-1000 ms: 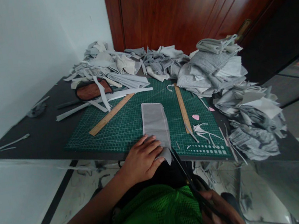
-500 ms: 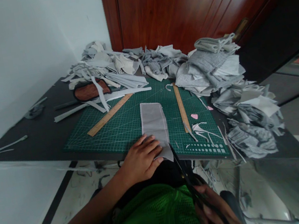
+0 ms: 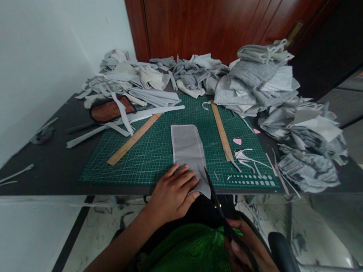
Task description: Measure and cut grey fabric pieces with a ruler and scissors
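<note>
A grey fabric piece (image 3: 186, 142) with a pale stitched border lies lengthwise on the green cutting mat (image 3: 130, 163), its near end reaching past the mat's front edge. My left hand (image 3: 176, 190) rests flat over the near left part of it, fingers stretched out and thumb near the lower edge. Black scissors (image 3: 216, 200) are held in my right hand (image 3: 244, 251), closed around their handles. The blades point away from me along the fabric's right edge, tip close to that edge; whether they touch it I cannot tell.
Wooden rulers (image 3: 135, 139) lie on the mat at left and right. Heaps of grey and white cloth scraps (image 3: 255, 79) line the back and right of the dark table (image 3: 50, 162). A brown oval pad (image 3: 109, 111) sits back left; thin offcuts (image 3: 245, 157) lie to the right.
My right hand and the scissors have shifted left and slightly upward, the tip now farther along the fabric's right edge. My left hand and the fabric stay nearly in place.
</note>
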Available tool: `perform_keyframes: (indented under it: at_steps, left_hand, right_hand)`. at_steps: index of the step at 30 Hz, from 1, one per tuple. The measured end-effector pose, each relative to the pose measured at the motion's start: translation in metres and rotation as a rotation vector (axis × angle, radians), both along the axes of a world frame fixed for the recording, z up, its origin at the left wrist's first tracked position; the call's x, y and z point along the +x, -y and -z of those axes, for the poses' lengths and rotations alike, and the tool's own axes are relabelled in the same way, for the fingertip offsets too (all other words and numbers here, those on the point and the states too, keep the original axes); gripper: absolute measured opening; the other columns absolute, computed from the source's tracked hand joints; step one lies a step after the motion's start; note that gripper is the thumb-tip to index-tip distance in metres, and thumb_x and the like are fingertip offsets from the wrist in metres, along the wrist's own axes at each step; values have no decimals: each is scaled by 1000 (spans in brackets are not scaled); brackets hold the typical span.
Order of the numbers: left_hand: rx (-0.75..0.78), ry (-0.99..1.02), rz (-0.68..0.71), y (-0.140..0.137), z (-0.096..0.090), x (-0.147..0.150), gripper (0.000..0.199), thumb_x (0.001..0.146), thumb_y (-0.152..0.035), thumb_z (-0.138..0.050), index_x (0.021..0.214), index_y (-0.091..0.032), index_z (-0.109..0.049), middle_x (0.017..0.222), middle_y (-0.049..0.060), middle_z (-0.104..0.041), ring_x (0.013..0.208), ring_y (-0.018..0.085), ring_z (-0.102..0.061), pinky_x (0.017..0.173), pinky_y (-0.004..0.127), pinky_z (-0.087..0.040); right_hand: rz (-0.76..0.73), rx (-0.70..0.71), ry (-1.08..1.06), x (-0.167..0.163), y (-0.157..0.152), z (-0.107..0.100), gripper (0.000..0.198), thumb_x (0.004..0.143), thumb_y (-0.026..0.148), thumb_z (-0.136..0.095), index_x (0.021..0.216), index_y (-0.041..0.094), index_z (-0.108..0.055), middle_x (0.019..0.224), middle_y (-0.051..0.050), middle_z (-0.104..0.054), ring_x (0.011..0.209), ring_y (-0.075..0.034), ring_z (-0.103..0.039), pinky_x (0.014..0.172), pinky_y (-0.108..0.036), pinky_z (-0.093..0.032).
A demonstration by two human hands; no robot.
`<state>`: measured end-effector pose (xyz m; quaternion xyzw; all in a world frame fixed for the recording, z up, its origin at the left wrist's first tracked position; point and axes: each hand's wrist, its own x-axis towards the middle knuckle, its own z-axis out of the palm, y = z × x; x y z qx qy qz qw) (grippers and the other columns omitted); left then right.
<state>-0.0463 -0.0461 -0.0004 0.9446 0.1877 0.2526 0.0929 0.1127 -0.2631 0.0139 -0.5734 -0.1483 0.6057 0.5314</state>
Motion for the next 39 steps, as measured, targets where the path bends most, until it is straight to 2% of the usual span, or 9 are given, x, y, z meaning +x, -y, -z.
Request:
perform_keyframes:
  at_steps: [6,13,17,24,31,39]
  left_hand:
    - [-17,53,33,-1,0,-2,36,105,-30,-46,128,-16,-71,129,7,-74,134,29,-61,122,52,-40]
    - [-30,55,32,-2,0,-2,35,103,-28,-48,127,-19,-72,128,6,-75,134,28,-61,123,51,-39]
    - [-17,58,31,-1,0,-1,35,104,-30,-48,127,-19,-72,127,5,-76,134,28,-61,123,50,-39]
    - [-9,61,41,-1,-3,-1,37,105,-35,-47,125,-19,-73,128,7,-75,129,26,-64,120,49,-42]
    - [-34,59,57,-2,-2,-3,37,103,-32,-47,127,-21,-73,128,5,-75,132,26,-62,121,50,-41]
    - [-17,70,57,-1,-5,-1,39,106,-36,-43,124,-19,-74,126,7,-76,129,26,-64,119,50,-42]
  right_hand:
    - [14,-40,38,-2,-4,-8,69,77,66,-84,125,24,-57,70,8,-58,42,-6,-46,36,-17,-39]
    - [-42,-4,33,-6,-7,-9,71,83,69,-77,130,21,-54,55,9,-55,41,-8,-44,39,-17,-38]
    - [-28,1,-7,-6,-8,-6,70,81,69,-79,127,21,-55,53,9,-54,41,-8,-43,39,-17,-38]
    - [31,7,-62,-3,-7,-3,65,76,62,-87,122,25,-58,68,9,-56,41,-5,-39,34,-15,-36]
    - [56,-28,-30,-1,-6,-3,66,74,64,-87,121,26,-59,68,9,-54,42,-4,-38,33,-12,-32]
    - [49,-26,46,-8,-10,-7,65,74,66,-85,120,27,-60,68,10,-53,42,-5,-40,33,-13,-36]
